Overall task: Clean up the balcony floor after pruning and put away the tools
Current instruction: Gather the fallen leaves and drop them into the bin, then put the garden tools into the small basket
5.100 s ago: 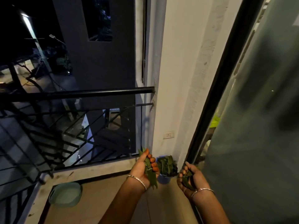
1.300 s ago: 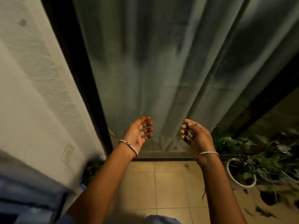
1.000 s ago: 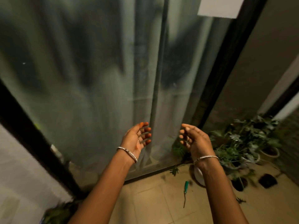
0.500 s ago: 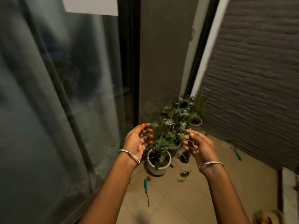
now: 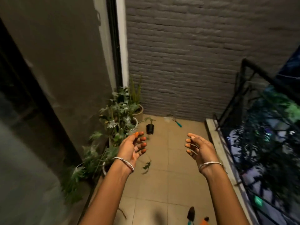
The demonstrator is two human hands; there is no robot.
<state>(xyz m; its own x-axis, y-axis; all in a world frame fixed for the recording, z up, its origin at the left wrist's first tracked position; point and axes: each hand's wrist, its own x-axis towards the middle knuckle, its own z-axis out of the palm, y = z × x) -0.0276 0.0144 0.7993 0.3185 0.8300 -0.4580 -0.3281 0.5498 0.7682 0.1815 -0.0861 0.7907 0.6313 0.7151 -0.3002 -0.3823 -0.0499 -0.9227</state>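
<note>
My left hand (image 5: 134, 146) and my right hand (image 5: 197, 147) are raised in front of me, palms facing each other, fingers loosely curled, holding nothing. Below them is the tan tiled balcony floor (image 5: 162, 184). A cut green leaf sprig (image 5: 146, 165) lies on the tiles under my left hand. A teal-handled tool (image 5: 178, 124) lies far off by the brick wall. A dark-tipped tool with a teal handle (image 5: 190, 215) and an orange object (image 5: 204, 221) show at the bottom edge.
Potted plants (image 5: 116, 120) line the left wall, and a small black pot (image 5: 150, 128) stands on the tiles beyond them. A grey brick wall (image 5: 194, 62) closes the far end. A black metal railing (image 5: 259, 127) and concrete kerb run along the right.
The view has swung right from the railing corner and the curtained door to the far end of the balcony. The leaves I held earlier are gone; both hands stay raised and hold nothing.
</note>
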